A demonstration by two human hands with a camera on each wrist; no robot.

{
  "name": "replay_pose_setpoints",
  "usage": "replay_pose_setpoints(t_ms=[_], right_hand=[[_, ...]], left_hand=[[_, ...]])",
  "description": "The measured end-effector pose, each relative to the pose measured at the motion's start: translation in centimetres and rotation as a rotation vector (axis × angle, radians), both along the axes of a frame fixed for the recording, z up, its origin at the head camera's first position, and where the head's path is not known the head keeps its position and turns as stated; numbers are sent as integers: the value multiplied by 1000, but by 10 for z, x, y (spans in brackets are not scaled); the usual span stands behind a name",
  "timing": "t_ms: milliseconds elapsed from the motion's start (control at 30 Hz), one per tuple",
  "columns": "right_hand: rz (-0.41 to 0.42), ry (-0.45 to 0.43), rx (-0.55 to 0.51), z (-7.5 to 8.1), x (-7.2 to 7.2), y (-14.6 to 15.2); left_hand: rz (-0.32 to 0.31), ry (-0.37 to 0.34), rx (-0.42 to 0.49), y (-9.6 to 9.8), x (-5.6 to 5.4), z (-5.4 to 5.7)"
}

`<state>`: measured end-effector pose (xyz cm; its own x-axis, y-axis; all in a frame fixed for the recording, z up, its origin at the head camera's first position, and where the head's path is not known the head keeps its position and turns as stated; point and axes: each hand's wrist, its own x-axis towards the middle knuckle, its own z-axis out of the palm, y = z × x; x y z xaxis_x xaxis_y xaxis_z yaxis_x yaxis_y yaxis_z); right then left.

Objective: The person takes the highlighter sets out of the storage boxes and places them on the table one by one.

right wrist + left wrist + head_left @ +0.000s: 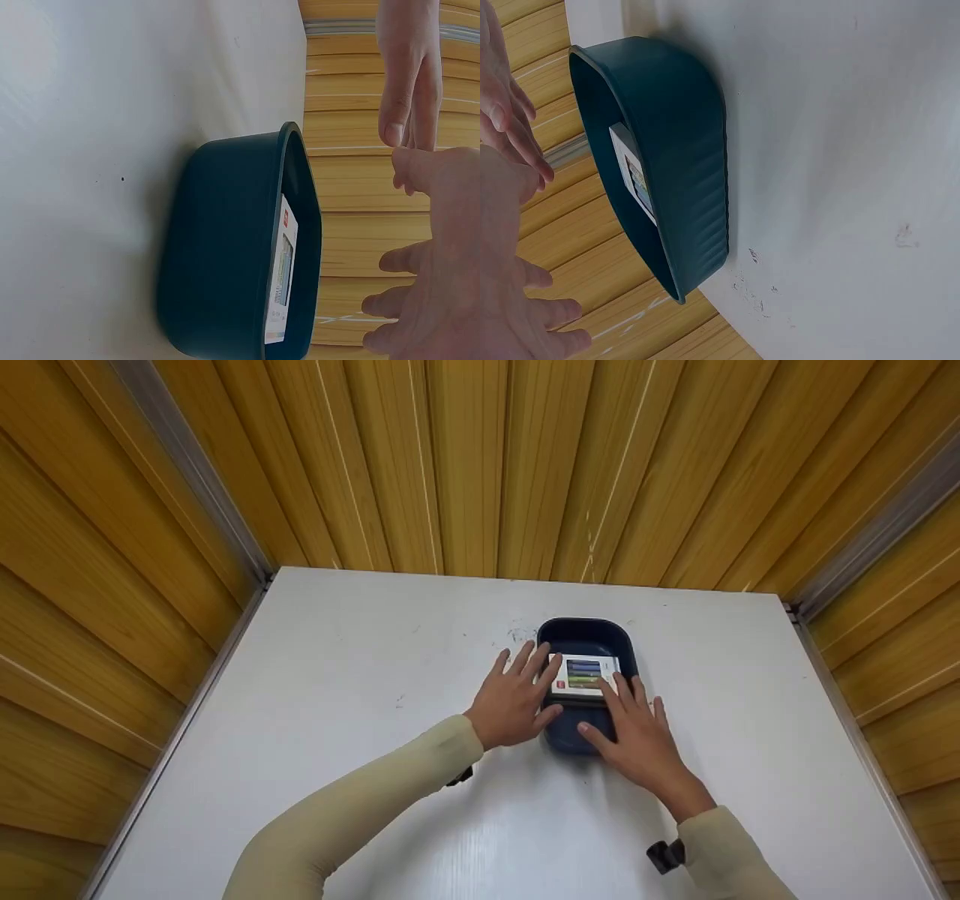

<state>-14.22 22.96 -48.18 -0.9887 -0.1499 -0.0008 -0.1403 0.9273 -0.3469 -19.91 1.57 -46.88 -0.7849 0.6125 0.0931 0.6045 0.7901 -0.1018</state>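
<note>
A dark blue-green rectangular bin (574, 731) stands on the white table, and a white box (585, 675) lies inside it. The box has a window or picture of coloured sticks and a small red mark; its exact contents cannot be told. Over the bin's left side hovers my left hand (517, 701), fingers spread and straight. My right hand (637, 739) is over the right side, its fingers also spread. Both wrist views show the hands apart from the bin (679, 142), above its rim, holding nothing. In the right wrist view the box (279, 285) sits below the rim.
The white table (360, 660) carries some dark scuff marks (521, 631) left of the bin. Yellow wood-look panels (465, 465) rise behind the table and on both sides, with grey metal posts (191, 457) at the corners.
</note>
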Motion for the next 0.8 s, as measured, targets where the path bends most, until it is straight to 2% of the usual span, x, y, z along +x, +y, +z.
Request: replay_pose_setpoints(t_ms=[333,633,800], right_hand=[[-9,-3,-13,-3,0,2],[-12,-7,-6,-5,0,3],[-11,-5,-2,-5,1,5]], left_hand=[[-6,9,-6,5,-3,-5],[-9,-13,-6,6,-3,-6],[-17,-2,-15,7,-4,-7]])
